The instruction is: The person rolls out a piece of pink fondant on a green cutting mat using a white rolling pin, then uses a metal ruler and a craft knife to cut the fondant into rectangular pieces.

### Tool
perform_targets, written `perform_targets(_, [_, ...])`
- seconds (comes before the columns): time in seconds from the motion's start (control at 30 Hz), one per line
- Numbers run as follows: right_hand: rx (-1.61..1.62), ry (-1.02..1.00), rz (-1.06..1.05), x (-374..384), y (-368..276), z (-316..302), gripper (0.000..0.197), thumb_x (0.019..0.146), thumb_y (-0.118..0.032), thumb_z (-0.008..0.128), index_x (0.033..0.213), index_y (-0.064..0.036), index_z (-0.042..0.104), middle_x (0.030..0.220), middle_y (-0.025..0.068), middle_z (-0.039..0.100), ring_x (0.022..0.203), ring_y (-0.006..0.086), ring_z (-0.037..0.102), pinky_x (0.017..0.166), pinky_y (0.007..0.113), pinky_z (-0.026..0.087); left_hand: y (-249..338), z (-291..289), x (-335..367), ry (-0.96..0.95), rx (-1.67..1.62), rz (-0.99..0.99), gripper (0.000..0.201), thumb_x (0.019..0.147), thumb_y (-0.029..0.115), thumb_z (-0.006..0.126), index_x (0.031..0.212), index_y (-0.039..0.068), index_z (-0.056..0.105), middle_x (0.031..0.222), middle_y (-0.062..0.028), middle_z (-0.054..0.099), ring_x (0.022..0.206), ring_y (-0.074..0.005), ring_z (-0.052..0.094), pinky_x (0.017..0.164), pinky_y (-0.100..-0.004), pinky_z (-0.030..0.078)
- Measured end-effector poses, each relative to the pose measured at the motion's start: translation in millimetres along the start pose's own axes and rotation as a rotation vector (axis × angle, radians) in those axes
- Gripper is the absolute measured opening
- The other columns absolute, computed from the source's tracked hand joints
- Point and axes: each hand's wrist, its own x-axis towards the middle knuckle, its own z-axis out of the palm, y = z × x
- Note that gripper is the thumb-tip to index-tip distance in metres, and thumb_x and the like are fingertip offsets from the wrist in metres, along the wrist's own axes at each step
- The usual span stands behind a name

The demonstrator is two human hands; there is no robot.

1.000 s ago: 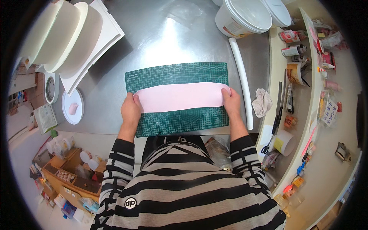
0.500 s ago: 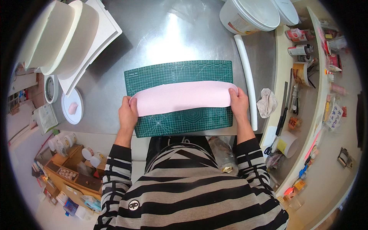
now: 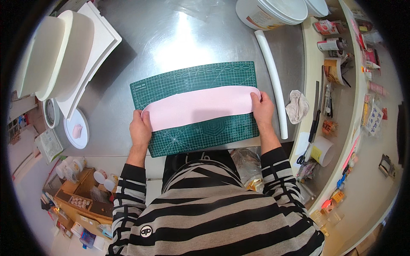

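A long pale-pink strip of rolled-out fondant [image 3: 200, 103] with rounded ends stretches between my hands, above the green cutting mat [image 3: 192, 77]. My left hand [image 3: 140, 126] pinches its left end, thumb on top. At the right end, my right hand [image 3: 262, 110] grips the edge with the thumb over it and fingers underneath. The strip's middle looks smooth and casts a shadow; whether it touches the mat I cannot tell. The mat's gridded far edge and near edge show past the strip.
White tiers [image 3: 64, 55] stand on a white board [image 3: 96, 47] at far left. Nearer is a white lid [image 3: 83, 123] with a pink lump [image 3: 77, 131]. On the right lie a white rolling pin [image 3: 273, 81] and a crumpled cloth [image 3: 297, 106]; white buckets [image 3: 269, 17] stand behind.
Little differs in my hold on the pink fondant strip. The view has turned slightly, so mat, strip and surroundings appear tilted, with the right side higher.
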Motion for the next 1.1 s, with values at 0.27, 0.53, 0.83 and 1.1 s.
perform_targets(0.27, [-0.070,0.096,-0.007,-1,2,9,0.033,0.096,-0.028,0.071,0.114,-0.0003,0.069,0.103,0.0227,0.074,0.093,0.0408,0.072,0.083,0.046,0.055,-1,-1,0,-0.026,0.125,0.041,0.030,0.105,0.032,0.056,0.108,0.002,0.058,0.089,-0.0252,0.072,0.080,-0.0476,0.069,0.070,-0.0551,0.053])
perform_targets(0.53, [-0.167,0.173,-0.103,-6,4,13,0.031,0.097,-0.024,0.068,0.118,-0.0013,0.066,0.111,0.0213,0.070,0.101,0.0416,0.067,0.088,0.049,0.053,-5,1,0,-0.020,0.136,0.036,0.030,0.104,0.033,0.057,0.108,0.004,0.059,0.089,-0.0243,0.073,0.080,-0.0472,0.070,0.070,-0.0550,0.053])
perform_targets(0.83, [-0.088,0.178,-0.098,-6,7,14,0.029,0.096,-0.021,0.069,0.116,-0.0003,0.066,0.112,0.0215,0.070,0.102,0.0415,0.066,0.089,0.048,0.053,-2,2,1,-0.003,0.136,0.043,0.030,0.104,0.033,0.057,0.106,0.003,0.059,0.086,-0.0238,0.071,0.080,-0.0472,0.068,0.070,-0.0549,0.052])
perform_targets(1.1, [-0.233,0.272,-0.235,-11,3,14,0.034,0.096,-0.016,0.065,0.125,-0.0010,0.061,0.122,0.0220,0.064,0.115,0.0400,0.060,0.099,0.049,0.048,-11,-2,2,0.008,0.281,0.051,0.030,0.103,0.036,0.059,0.107,0.006,0.058,0.087,-0.0237,0.072,0.081,-0.0479,0.068,0.071,-0.0559,0.053])
